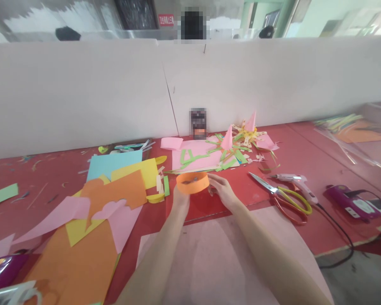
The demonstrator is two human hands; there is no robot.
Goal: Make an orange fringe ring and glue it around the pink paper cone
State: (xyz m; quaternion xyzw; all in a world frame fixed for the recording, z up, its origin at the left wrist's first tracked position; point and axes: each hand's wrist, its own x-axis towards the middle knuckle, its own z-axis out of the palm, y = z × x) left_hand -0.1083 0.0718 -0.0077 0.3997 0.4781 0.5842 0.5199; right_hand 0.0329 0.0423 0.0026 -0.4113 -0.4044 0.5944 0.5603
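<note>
An orange paper ring (pixel 193 187) is held up over the red board (pixel 206 207) on the bench (pixel 307 156). The left hand (pixel 181 197) is closed on its left side; the right hand (pixel 221 189), fingers curled, is at the right edge, though blur hides whether it grips. The step looks like shaping or joining the band, calling for light, steady pressure. Scissors (pixel 277 193) and a glue gun (pixel 296 182) lie to the right, pink paper cones (pixel 227 140) beyond.
</note>
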